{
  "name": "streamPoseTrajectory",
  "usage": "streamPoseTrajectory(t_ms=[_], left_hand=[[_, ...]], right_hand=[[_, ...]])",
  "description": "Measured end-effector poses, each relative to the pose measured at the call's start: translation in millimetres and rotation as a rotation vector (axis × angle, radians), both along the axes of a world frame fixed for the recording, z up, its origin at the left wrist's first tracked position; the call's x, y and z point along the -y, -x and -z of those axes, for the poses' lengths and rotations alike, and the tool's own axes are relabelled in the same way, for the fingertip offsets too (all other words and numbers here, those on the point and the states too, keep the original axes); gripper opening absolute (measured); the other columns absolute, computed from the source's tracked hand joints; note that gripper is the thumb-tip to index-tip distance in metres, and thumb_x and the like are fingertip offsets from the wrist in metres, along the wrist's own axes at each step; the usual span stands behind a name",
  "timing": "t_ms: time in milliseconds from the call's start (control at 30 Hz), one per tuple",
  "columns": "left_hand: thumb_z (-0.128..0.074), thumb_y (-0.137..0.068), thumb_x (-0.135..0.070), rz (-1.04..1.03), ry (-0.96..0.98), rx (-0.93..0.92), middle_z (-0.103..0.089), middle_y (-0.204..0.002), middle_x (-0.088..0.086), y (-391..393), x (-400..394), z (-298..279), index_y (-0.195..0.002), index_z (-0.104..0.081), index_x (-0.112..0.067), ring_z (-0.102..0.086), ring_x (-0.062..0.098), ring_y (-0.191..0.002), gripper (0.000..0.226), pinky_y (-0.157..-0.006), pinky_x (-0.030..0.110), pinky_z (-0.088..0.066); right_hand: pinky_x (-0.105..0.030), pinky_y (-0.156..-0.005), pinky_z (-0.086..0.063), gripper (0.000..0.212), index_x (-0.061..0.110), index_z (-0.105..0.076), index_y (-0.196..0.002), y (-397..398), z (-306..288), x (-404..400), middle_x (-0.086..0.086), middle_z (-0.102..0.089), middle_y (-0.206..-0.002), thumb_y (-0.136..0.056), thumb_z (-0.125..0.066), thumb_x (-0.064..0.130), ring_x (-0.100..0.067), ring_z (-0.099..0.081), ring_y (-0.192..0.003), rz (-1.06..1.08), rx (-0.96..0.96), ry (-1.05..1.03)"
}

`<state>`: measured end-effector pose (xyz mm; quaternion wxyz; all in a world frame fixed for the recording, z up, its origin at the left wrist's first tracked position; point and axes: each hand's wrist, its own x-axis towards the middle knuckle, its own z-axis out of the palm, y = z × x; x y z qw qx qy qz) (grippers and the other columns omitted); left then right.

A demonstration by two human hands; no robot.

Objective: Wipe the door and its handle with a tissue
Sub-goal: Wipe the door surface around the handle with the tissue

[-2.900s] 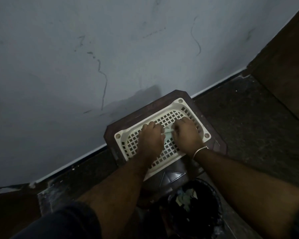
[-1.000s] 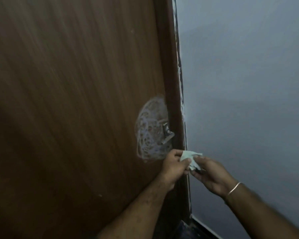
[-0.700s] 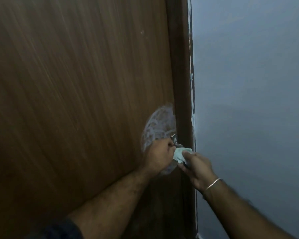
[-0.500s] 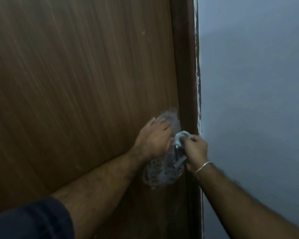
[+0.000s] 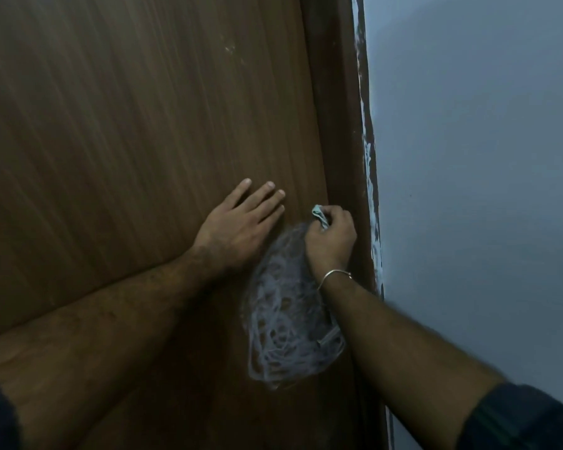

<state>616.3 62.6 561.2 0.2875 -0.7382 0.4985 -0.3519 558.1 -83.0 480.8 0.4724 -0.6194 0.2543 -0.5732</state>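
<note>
We've got our right hand (image 5: 330,241) pinching the crumpled pale-green tissue (image 5: 319,216) against the brown wooden door (image 5: 127,125), white scribble patch (image 5: 286,313) just below it; left hand (image 5: 238,228) lies flat beside it.

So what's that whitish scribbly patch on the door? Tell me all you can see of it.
The scribble patch is a tangle of pale, looping lines, chalk-like in look, forming a rough oval on the brown wood-grain door near its right edge. The right hand, gripping a crumpled pale tissue, covers its top; the right forearm crosses its right side. A metal handle pokes out low on the right.
</note>
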Motion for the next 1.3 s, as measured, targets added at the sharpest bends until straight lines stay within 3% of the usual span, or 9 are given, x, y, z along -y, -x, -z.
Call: streamPoseTrajectory(t_ms=[200, 367, 600, 667, 833, 967, 1133, 1233, 1300], left_hand=[[-0.010, -0.097, -0.048, 0.096, 0.046, 0.077, -0.018, -0.164, 0.005, -14.2, -1.5, 4.5, -0.154, -0.026, -0.019, -0.011, 0.025, -0.153, 0.066, -0.123, 0.051, -0.005], [-0.027, -0.100, -0.042, 0.142, 0.072, 0.142, -0.031, -0.160, 0.007, -17.4, -2.8, 7.9, -0.150, -0.039, -0.016, -0.021, 0.027, -0.151, 0.058, -0.122, 0.052, -0.012], [-0.028, -0.100, -0.045, 0.106, 0.049, 0.179, -0.019, -0.164, 0.005, -19.1, -3.5, 9.9, -0.155, -0.028, -0.020, -0.010, 0.025, -0.153, 0.061, -0.123, 0.052, -0.006], [-0.025, -0.099, -0.048, 0.092, 0.026, 0.173, -0.010, -0.166, 0.004, -20.3, -2.2, 9.9, -0.156, -0.018, -0.021, -0.003, 0.025, -0.154, 0.064, -0.123, 0.051, 0.000], [-0.029, -0.098, -0.046, 0.104, 0.046, 0.184, -0.019, -0.164, 0.005, -19.9, -4.3, 9.8, -0.154, -0.030, -0.019, -0.011, 0.025, -0.153, 0.062, -0.123, 0.051, -0.005], [-0.022, -0.099, -0.043, 0.114, 0.049, 0.177, -0.023, -0.163, 0.005, -17.1, -3.7, 8.6, -0.153, -0.032, -0.017, -0.014, 0.025, -0.153, 0.061, -0.123, 0.051, -0.006], [-0.025, -0.098, -0.042, 0.117, 0.054, 0.174, -0.026, -0.162, 0.007, -16.2, -5.1, 9.0, -0.152, -0.034, -0.014, -0.016, 0.026, -0.152, 0.061, -0.123, 0.051, -0.008], [-0.032, -0.099, -0.043, 0.104, 0.041, 0.167, -0.022, -0.164, 0.005, -15.6, -5.4, 8.0, -0.153, -0.032, -0.016, -0.012, 0.025, -0.153, 0.061, -0.124, 0.050, -0.004], [-0.029, -0.098, -0.042, 0.108, 0.037, 0.166, -0.024, -0.163, 0.006, -15.5, -4.7, 8.2, -0.153, -0.033, -0.016, -0.014, 0.025, -0.153, 0.061, -0.124, 0.050, -0.005]], right_hand=[[-0.022, -0.086, -0.048, 0.020, 0.010, -0.070, -0.107, -22.1, 27.4, -6.2, -0.003, -0.063, -0.109, -0.093, -0.061, 0.022, -0.015, -0.059, -0.101, -0.040, 0.038, 0.186], [0.004, -0.076, -0.040, 0.020, 0.003, -0.072, -0.108, -26.4, 20.5, 18.9, -0.008, -0.066, -0.112, -0.092, -0.062, 0.008, -0.015, -0.062, -0.099, 0.013, 0.092, -0.041], [0.007, -0.073, -0.038, 0.022, 0.004, -0.073, -0.106, -20.7, 30.2, 24.6, -0.007, -0.067, -0.110, -0.089, -0.060, -0.002, -0.016, -0.064, -0.101, -0.009, 0.011, 0.020], [0.000, -0.079, -0.044, 0.023, 0.005, -0.073, -0.107, -21.8, 18.9, 24.7, -0.007, -0.067, -0.110, -0.089, -0.059, -0.002, -0.014, -0.063, -0.099, 0.011, 0.023, 0.058], [-0.020, -0.091, -0.051, 0.021, 0.010, -0.072, -0.098, -14.7, 26.7, 1.1, -0.001, -0.067, -0.104, -0.086, -0.059, -0.002, -0.009, -0.062, -0.098, -0.080, -0.001, 0.407], [-0.019, -0.092, -0.052, 0.022, 0.009, -0.074, -0.097, -17.8, 7.1, 14.5, -0.003, -0.067, -0.105, -0.087, -0.058, -0.003, -0.011, -0.063, -0.098, -0.019, 0.020, 0.224], [-0.028, -0.095, -0.050, 0.022, 0.010, -0.073, -0.095, -12.6, 31.8, -6.2, -0.004, -0.070, -0.105, -0.083, -0.060, -0.004, -0.016, -0.062, -0.102, -0.085, -0.035, 0.450], [-0.036, -0.094, -0.053, 0.022, 0.010, -0.075, -0.095, -17.0, 20.6, 17.8, -0.005, -0.070, -0.105, -0.084, -0.060, -0.002, -0.019, -0.064, -0.100, -0.026, -0.023, 0.155], [-0.030, -0.093, -0.053, 0.022, 0.010, -0.075, -0.095, -17.0, 12.6, 12.0, -0.004, -0.069, -0.105, -0.085, -0.060, -0.002, -0.016, -0.065, -0.099, -0.051, -0.011, 0.182]])
